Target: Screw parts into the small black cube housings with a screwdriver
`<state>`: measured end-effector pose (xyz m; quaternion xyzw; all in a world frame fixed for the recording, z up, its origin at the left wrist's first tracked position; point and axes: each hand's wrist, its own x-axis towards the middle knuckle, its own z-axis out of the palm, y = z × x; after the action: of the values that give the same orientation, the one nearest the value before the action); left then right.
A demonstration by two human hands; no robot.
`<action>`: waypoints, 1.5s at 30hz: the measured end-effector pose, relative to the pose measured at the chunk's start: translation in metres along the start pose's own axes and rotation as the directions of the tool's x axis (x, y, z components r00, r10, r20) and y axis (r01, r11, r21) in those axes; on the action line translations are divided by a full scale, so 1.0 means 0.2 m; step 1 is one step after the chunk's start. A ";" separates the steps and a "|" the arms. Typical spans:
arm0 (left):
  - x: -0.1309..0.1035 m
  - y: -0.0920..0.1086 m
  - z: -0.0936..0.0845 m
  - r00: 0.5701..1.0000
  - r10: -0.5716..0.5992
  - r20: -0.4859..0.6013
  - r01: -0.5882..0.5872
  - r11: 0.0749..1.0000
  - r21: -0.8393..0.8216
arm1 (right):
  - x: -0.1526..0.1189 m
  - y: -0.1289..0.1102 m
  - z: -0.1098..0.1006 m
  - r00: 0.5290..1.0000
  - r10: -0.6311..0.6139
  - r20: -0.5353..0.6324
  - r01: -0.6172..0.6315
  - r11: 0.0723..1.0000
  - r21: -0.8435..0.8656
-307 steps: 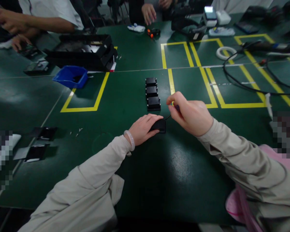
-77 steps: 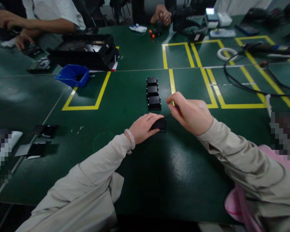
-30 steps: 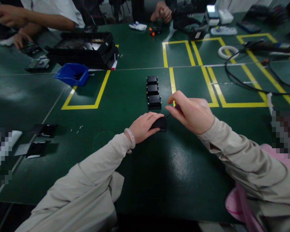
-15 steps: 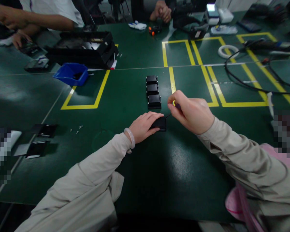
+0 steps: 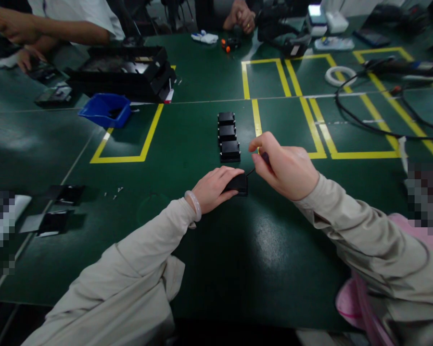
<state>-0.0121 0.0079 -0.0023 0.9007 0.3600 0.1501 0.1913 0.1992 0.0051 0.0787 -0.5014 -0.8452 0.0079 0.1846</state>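
Observation:
My left hand (image 5: 216,189), with a pale bracelet at the wrist, grips a small black box (image 5: 239,183) on the green table. My right hand (image 5: 279,166) is closed around the handle of a screwdriver (image 5: 251,171), whose thin dark shaft slants down to the box's right edge. Its handle is mostly hidden by my fingers. Just beyond my left hand, three similar black boxes (image 5: 230,150) stand in a column, with small bright screws at their sides.
A blue bin (image 5: 110,110) and black trays (image 5: 122,72) stand at the back left. Small screws (image 5: 118,191) and flat black parts (image 5: 54,223) lie left. A black cable (image 5: 361,124) loops at the right. Other people's hands (image 5: 241,17) are across the table.
The fingers of my right hand have shifted slightly on the screwdriver. My left hand and the black box have stayed in place.

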 end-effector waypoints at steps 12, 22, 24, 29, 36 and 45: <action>0.00 -0.01 0.00 1.000 0.008 0.004 -0.008 1.000 0.007 | 0.00 0.00 0.01 1.000 -0.005 -0.005 0.005 1.000 -0.003; 0.00 0.00 0.00 1.000 0.005 0.010 -0.005 1.000 0.001 | 0.00 0.00 0.01 1.000 0.001 0.006 -0.001 1.000 -0.026; 0.00 0.00 0.00 1.000 0.007 0.012 -0.007 1.000 -0.004 | 0.00 0.00 0.01 1.000 0.006 -0.010 -0.007 0.999 -0.032; 0.00 0.00 0.00 1.000 0.007 0.006 -0.007 1.000 -0.007 | 0.00 0.00 0.02 0.999 -0.006 -0.031 0.005 0.999 -0.047; 0.00 0.00 0.00 1.000 -0.003 0.015 0.003 1.000 0.006 | 0.00 0.00 0.00 1.000 -0.004 0.004 0.004 0.997 -0.074; 0.01 0.00 0.00 1.000 -0.007 0.002 0.007 1.000 0.002 | -0.01 0.00 0.01 1.000 -0.022 -0.015 0.021 0.999 -0.033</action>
<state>-0.0112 0.0084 -0.0017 0.8998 0.3629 0.1484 0.1914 0.1992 0.0044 0.0769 -0.4953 -0.8492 -0.0119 0.1828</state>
